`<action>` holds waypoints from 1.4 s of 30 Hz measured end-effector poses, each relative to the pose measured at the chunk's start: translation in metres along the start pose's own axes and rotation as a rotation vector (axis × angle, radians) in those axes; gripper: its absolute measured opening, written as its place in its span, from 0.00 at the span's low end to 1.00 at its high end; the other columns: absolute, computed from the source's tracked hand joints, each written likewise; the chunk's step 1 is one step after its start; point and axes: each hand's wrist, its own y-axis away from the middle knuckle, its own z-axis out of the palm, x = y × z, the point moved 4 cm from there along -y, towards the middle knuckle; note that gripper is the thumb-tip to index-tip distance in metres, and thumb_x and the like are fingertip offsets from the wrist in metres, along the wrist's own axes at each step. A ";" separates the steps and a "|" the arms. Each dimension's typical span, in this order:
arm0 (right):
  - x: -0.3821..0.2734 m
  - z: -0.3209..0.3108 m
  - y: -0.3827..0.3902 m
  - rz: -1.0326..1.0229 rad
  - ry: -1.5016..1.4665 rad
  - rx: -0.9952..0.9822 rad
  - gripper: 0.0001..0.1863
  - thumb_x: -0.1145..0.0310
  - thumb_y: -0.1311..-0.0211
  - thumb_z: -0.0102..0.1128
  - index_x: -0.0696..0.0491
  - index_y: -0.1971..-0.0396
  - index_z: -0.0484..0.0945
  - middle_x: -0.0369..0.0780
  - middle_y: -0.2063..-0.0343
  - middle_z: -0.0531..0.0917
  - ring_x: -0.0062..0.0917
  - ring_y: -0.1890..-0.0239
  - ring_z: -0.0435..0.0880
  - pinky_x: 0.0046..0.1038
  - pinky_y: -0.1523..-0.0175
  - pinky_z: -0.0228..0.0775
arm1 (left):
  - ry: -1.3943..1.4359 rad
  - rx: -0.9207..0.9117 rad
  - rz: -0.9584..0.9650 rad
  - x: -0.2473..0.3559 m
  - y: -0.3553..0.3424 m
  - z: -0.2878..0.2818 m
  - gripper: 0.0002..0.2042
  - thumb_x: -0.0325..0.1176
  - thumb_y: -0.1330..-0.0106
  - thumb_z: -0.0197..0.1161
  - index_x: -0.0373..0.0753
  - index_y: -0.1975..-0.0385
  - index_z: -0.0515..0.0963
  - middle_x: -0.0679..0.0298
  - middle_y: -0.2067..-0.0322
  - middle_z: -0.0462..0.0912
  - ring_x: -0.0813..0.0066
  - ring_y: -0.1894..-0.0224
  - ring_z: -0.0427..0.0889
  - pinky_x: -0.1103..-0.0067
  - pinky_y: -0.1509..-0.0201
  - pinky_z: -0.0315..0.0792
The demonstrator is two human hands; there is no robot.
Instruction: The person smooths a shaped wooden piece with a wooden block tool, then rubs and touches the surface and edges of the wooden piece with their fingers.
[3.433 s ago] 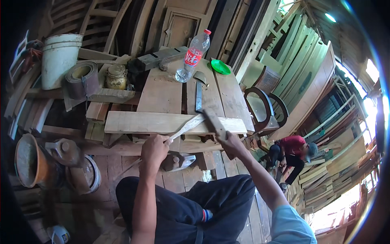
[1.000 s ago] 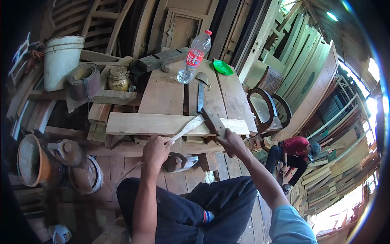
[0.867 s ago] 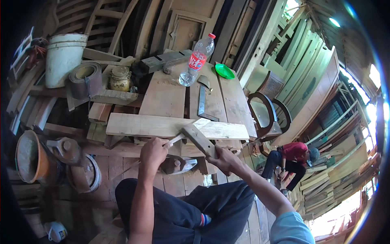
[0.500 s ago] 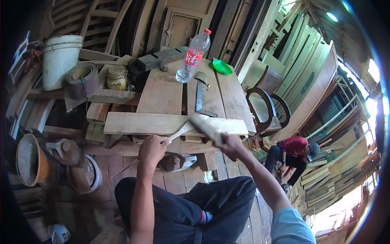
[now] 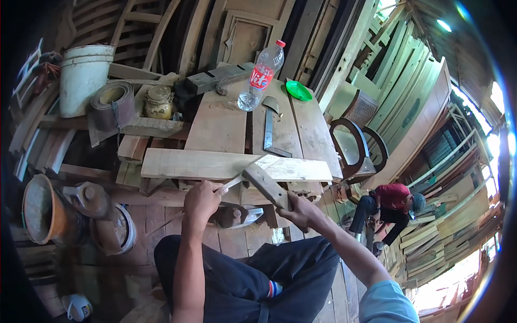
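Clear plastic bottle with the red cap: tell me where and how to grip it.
Grip the clear plastic bottle around its red-labelled middle, probably from the near left: its round body stands upright, while the shallow green dish lies to its right.

At 12 o'clock, a clear plastic bottle stands on the wooden surface; around its middle runs a red label with one short word in large white letters and a small blue patch by the word's end. At 8 o'clock, near the rim of the view, a small white tub bears a printed patch, too small to read.
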 end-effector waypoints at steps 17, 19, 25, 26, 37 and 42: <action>-0.017 0.000 0.009 -0.031 -0.023 0.065 0.31 0.50 0.44 0.61 0.61 0.49 0.73 0.56 0.60 0.82 0.45 0.53 0.82 0.39 0.47 0.71 | -0.028 -0.098 -0.046 0.007 0.000 -0.006 0.10 0.42 0.36 0.60 0.48 0.62 0.85 0.53 0.72 0.83 0.49 0.66 0.82 0.62 0.62 0.74; -0.008 -0.020 0.003 0.054 -0.055 0.035 0.29 0.50 0.44 0.61 0.61 0.53 0.73 0.55 0.64 0.83 0.45 0.56 0.82 0.40 0.48 0.72 | -0.039 -0.140 -0.089 0.013 0.004 -0.008 0.10 0.42 0.36 0.60 0.48 0.62 0.85 0.52 0.71 0.83 0.49 0.65 0.82 0.62 0.62 0.74; 0.045 -0.001 -0.009 -0.248 0.103 0.283 0.32 0.46 0.43 0.59 0.65 0.58 0.70 0.55 0.78 0.81 0.41 0.77 0.84 0.36 0.72 0.76 | 0.026 -0.015 0.024 0.012 -0.004 0.006 0.11 0.41 0.37 0.62 0.44 0.61 0.84 0.48 0.71 0.81 0.49 0.67 0.82 0.63 0.63 0.72; -0.004 -0.006 0.004 -0.366 0.138 0.263 0.33 0.45 0.43 0.59 0.65 0.57 0.71 0.57 0.77 0.81 0.42 0.74 0.85 0.35 0.70 0.77 | 0.014 -0.015 -0.006 0.004 0.000 0.000 0.11 0.41 0.37 0.62 0.44 0.61 0.84 0.48 0.71 0.81 0.49 0.67 0.82 0.63 0.63 0.72; 0.026 -0.045 0.010 0.215 -0.022 0.104 0.35 0.45 0.47 0.61 0.66 0.56 0.73 0.57 0.63 0.81 0.45 0.57 0.82 0.38 0.52 0.71 | -0.005 -0.140 -0.137 -0.009 0.011 -0.041 0.12 0.45 0.38 0.62 0.47 0.62 0.85 0.52 0.77 0.81 0.54 0.73 0.82 0.66 0.66 0.72; 0.009 -0.045 0.014 0.263 -0.091 0.231 0.33 0.45 0.47 0.63 0.63 0.58 0.72 0.56 0.63 0.81 0.47 0.58 0.82 0.40 0.53 0.71 | -0.013 -0.151 -0.087 -0.007 0.006 -0.022 0.13 0.45 0.37 0.62 0.46 0.61 0.85 0.52 0.74 0.83 0.54 0.69 0.82 0.66 0.64 0.72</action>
